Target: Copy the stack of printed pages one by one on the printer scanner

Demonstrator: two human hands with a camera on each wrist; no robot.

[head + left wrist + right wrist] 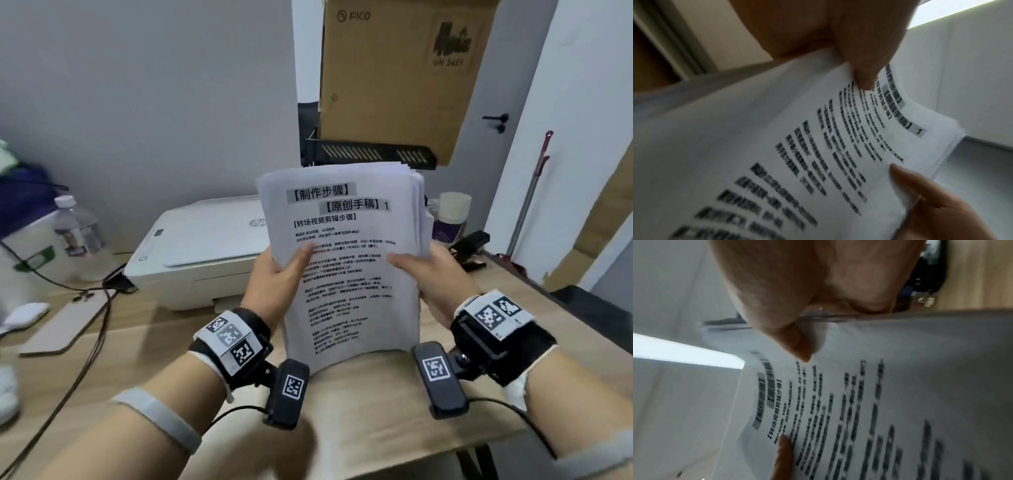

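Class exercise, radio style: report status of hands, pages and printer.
Left hand and right hand both grip the stack of pages, upright, page 1 facing. Printer lid shut, nothing copied yet. Path clear.

Black wrist straps (239, 346) with white square-coded tags, clipped black cameras (440, 378), thin cables, grey forearm bands (157, 416).

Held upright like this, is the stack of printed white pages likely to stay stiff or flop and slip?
The stack of printed white pages probably flops: its top corners curl. Sheets may slide, since the right edge fans. The left hand and right hand grip opposite edges, likely steadying it.
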